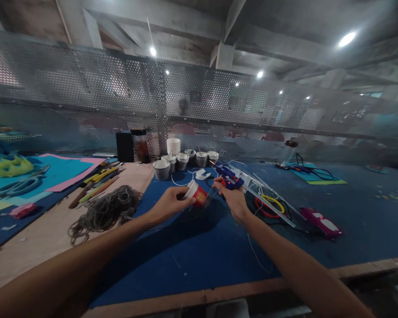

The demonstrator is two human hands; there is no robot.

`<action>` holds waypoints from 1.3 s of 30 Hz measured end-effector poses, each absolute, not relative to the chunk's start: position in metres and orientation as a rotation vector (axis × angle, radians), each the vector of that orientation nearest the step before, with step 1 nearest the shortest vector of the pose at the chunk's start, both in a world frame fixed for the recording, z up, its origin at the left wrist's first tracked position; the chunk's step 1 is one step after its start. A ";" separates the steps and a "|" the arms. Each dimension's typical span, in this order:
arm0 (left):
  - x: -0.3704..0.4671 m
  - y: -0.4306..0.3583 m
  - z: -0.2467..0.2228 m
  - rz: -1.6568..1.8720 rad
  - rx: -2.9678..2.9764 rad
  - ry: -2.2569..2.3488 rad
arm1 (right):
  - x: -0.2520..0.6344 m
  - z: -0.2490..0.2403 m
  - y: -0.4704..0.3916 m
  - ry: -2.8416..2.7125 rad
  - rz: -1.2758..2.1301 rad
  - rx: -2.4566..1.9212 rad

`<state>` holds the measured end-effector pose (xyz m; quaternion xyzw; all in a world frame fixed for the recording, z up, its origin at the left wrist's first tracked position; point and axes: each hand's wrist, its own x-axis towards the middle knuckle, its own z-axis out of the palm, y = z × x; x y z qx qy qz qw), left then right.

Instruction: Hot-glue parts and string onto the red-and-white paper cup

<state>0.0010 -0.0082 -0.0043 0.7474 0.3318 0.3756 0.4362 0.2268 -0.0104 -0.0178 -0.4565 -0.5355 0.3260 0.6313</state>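
Observation:
My left hand (pixel 174 201) is closed round a small red and white paper cup (pixel 198 194), tilted on its side above the blue table mat (pixel 179 260). Grey cord shows at the cup's base. Just right of the cup, my right hand (pixel 228 194) pinches a thin length of this grey cord (pixel 212 192) between its fingertips. Directly behind my right hand is a blue glue gun (pixel 229 176). A tangled heap of grey cord (pixel 108 210) lies left of my left hand.
Several small cups (pixel 182 161) stand behind the hands, near a dark-lidded jar (pixel 141 145). Pens (pixel 99 185), scissors (pixel 23 183) and coloured sheets (pixel 64 170) lie left. Right are coloured rings (pixel 270 205), clear sticks (pixel 268 203) and a magenta device (pixel 321 222). A perforated screen (pixel 199 101) rises behind.

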 end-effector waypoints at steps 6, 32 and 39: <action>0.001 -0.008 -0.003 0.973 1.816 0.847 | 0.229 -0.020 -0.008 -1.220 0.758 -1.061; -0.004 0.010 -0.002 1.246 1.549 0.920 | 0.220 -0.018 -0.017 -1.214 0.835 -1.027; -0.002 0.004 0.007 1.302 1.532 0.916 | 0.208 -0.024 -0.037 -1.445 0.867 -1.143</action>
